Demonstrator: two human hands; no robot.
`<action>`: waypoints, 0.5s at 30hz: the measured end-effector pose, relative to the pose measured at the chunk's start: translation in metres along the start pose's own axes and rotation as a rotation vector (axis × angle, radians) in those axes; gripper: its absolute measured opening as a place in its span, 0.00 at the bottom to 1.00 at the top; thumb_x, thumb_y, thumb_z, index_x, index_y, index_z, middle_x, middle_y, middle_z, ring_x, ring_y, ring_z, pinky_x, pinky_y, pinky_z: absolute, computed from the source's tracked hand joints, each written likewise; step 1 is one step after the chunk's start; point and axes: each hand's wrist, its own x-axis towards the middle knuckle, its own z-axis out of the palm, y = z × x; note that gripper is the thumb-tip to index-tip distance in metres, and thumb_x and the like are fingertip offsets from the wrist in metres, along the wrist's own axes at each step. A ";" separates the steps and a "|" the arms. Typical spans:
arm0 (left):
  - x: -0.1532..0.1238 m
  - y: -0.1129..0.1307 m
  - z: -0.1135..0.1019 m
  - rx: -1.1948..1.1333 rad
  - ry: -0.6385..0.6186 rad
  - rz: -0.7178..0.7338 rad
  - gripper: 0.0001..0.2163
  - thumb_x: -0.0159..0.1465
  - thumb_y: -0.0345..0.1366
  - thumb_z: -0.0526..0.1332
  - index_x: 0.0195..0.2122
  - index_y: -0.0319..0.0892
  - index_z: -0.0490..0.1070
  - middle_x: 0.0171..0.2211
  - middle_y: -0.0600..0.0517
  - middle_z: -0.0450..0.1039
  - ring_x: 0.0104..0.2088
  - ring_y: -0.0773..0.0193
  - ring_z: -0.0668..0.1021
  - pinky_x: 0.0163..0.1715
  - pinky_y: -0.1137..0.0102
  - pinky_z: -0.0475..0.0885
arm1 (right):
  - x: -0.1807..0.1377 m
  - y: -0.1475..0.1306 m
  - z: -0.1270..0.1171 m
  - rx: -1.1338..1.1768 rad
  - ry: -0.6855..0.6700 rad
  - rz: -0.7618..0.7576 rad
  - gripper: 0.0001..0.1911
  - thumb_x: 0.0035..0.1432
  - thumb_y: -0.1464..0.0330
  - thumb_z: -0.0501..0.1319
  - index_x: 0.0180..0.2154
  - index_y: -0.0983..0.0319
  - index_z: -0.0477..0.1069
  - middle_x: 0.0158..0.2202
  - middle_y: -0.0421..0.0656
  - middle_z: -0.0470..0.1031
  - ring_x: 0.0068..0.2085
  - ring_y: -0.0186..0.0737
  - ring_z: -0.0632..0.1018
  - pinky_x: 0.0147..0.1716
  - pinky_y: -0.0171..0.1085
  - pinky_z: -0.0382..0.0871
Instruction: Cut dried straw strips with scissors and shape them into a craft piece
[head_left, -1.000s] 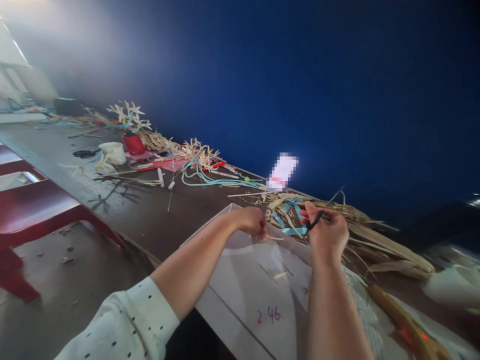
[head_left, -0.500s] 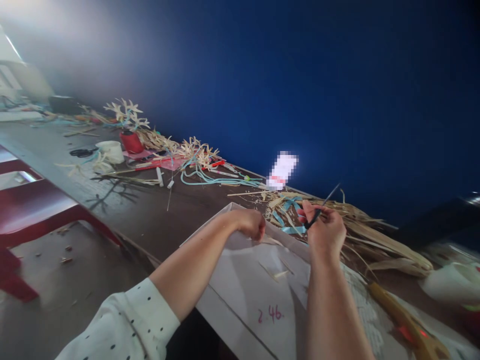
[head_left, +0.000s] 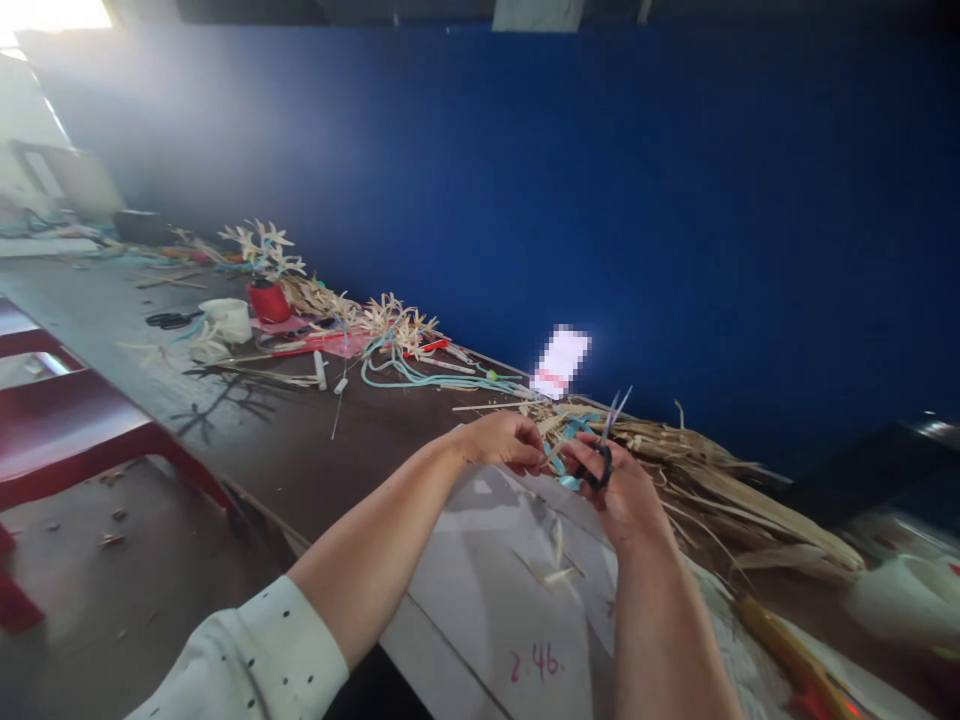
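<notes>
My right hand (head_left: 619,492) is closed around black-handled scissors (head_left: 602,455), their thin blades pointing up and blurred. My left hand (head_left: 506,441) is closed in a pinch just left of it, holding a thin pale straw piece that I can barely make out. Both hands hover close together over a white cardboard sheet (head_left: 487,590) marked "2 46". Right behind them lie blue ribbon strips (head_left: 568,432) and a heap of dried straw leaves (head_left: 720,480) on the dark wooden table (head_left: 315,420).
Further left on the table are straw flowers (head_left: 262,243), a red pot (head_left: 267,297), a white cup (head_left: 229,317), black scissors (head_left: 171,320), blue cord (head_left: 420,375) and a small white card (head_left: 559,360). A red chair (head_left: 67,420) stands at left. Blue wall behind.
My hands have come together; the right hand moved left toward the left hand and the scissors tipped upright. The camera tilted slightly, showing more of the wall's top.
</notes>
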 end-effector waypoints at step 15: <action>0.004 0.000 0.006 -0.078 0.024 0.070 0.13 0.50 0.39 0.64 0.34 0.36 0.68 0.28 0.50 0.73 0.27 0.69 0.75 0.31 0.70 0.71 | -0.002 0.001 0.006 0.099 -0.071 -0.088 0.25 0.36 0.66 0.70 0.40 0.61 0.68 0.25 0.36 0.68 0.19 0.27 0.64 0.16 0.28 0.53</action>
